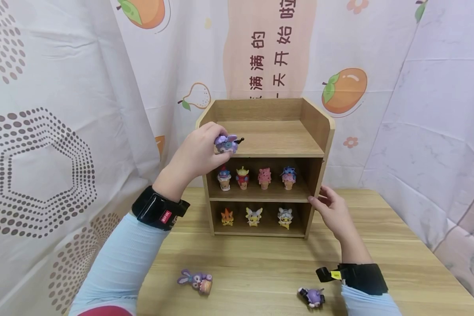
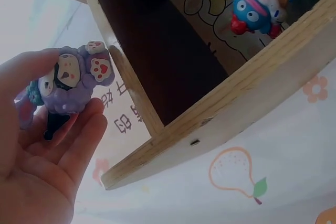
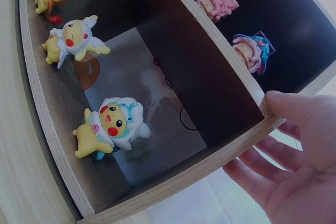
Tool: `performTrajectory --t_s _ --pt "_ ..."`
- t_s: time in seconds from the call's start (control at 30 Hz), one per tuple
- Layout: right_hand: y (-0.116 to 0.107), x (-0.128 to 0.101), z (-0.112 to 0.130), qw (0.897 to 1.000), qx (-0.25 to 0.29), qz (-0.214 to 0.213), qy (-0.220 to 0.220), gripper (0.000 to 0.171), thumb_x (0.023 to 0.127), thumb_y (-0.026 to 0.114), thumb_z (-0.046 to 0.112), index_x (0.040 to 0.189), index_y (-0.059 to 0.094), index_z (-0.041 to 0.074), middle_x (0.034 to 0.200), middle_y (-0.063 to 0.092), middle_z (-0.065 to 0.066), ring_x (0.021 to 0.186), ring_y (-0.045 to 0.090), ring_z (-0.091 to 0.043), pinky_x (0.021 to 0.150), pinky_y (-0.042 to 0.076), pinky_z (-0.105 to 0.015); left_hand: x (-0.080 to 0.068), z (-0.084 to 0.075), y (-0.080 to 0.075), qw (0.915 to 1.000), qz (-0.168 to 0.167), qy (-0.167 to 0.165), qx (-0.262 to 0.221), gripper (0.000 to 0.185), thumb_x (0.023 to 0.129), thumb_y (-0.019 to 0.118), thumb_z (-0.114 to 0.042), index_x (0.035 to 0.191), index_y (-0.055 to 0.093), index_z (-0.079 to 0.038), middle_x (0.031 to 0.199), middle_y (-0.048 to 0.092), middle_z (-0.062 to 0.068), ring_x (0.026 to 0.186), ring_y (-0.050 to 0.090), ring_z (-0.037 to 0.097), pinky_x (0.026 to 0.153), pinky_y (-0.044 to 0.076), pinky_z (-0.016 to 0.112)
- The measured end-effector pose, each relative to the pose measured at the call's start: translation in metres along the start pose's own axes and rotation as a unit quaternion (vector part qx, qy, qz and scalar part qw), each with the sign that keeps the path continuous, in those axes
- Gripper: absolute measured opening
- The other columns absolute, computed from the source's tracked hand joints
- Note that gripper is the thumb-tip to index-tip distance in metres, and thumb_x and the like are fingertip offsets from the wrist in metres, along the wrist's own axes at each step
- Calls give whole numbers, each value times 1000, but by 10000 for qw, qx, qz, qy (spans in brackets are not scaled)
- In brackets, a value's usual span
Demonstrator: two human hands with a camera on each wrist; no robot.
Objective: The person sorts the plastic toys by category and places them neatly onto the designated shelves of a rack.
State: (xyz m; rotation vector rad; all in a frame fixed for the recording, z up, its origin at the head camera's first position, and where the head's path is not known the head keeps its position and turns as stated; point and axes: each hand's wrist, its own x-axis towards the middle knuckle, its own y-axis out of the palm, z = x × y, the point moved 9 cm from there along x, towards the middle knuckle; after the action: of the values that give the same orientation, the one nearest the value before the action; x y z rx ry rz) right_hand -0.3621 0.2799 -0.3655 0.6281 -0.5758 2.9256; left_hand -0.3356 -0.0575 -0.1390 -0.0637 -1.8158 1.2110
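My left hand (image 1: pixel 197 151) holds a small purple figurine (image 1: pixel 226 145) between thumb and fingers, at the left front of the top board of a small wooden shelf (image 1: pixel 272 136). In the left wrist view the figurine (image 2: pixel 71 80) shows a pale face, a dark pointed part and paws with red marks. My right hand (image 1: pixel 333 215) grips the shelf's right side panel. Seen from the right wrist, the thumb (image 3: pixel 291 103) lies on the front edge and the other fingers are along the outer side.
Ice-cream-cone figurines (image 1: pixel 264 177) stand in a row on the middle level. Yellow figurines, one in a white hood (image 1: pixel 285 217), stand on the bottom level. A purple rabbit figurine (image 1: pixel 197 281) and a purple-and-black figurine (image 1: pixel 312 297) lie on the table (image 1: pixel 253 272). A printed curtain (image 1: pixel 174 52) hangs behind.
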Motion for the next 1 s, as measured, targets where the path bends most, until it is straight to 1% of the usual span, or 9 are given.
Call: performTrajectory --t_s 0.2,0.3,0.43,0.53,0.67,0.8,0.97,1.0 --pt "1 0 -1 10000 94 15 -5 60 102 66 24 152 43 1 141 53 -26 129 52 -43 83 50 -11 17 5 -1 9995 196 -246 -41 33 87 78 -23 108 66 -2 109 63 10 98 58 24 86 52 37" --pt "1 0 -1 9999 141 5 -40 59 102 65 22 152 44 0 140 54 -26 128 52 -43 83 50 -12 25 8 -2 9986 326 -409 -31 34 87 77 -26 110 66 -2 110 63 10 99 57 24 85 52 37" --pt "1 0 0 9998 155 -18 -93 58 102 65 21 151 44 -1 139 54 -26 127 53 -43 83 51 -13 32 15 -2 9964 516 -671 6 36 88 76 -28 111 65 -2 108 63 10 95 57 24 83 52 37" --pt "1 0 -1 9999 139 -14 -92 57 102 65 21 150 44 -1 138 54 -26 127 53 -43 83 51 -13 35 19 1 9944 656 -827 79 37 91 74 -29 115 63 -3 107 62 9 95 57 24 84 52 38" --pt "1 0 -2 9999 147 6 -51 57 102 65 21 151 44 -1 139 54 -26 128 52 -43 83 50 -12 39 19 4 9932 771 -815 314 38 94 72 -32 118 61 -4 107 61 8 95 57 24 84 51 37" --pt "0 -1 -2 10000 65 16 -1 58 102 65 23 151 44 0 141 53 -26 129 52 -44 83 49 -11 42 18 6 9908 885 -808 626 37 94 70 -34 116 61 -5 106 61 7 94 57 23 82 52 38" --pt "-1 -1 -1 10000 0 32 35 60 102 66 24 152 43 1 142 53 -25 130 52 -43 83 48 -10 44 24 8 9871 994 -875 901 37 93 71 -35 114 61 -6 105 62 6 92 58 23 82 51 39" --pt "0 -1 0 10000 9 33 37 60 102 66 24 152 43 1 142 53 -25 130 52 -43 83 48 -10 45 25 9 9863 1015 -873 961 38 93 71 -36 114 61 -6 105 63 6 94 58 24 85 50 40"
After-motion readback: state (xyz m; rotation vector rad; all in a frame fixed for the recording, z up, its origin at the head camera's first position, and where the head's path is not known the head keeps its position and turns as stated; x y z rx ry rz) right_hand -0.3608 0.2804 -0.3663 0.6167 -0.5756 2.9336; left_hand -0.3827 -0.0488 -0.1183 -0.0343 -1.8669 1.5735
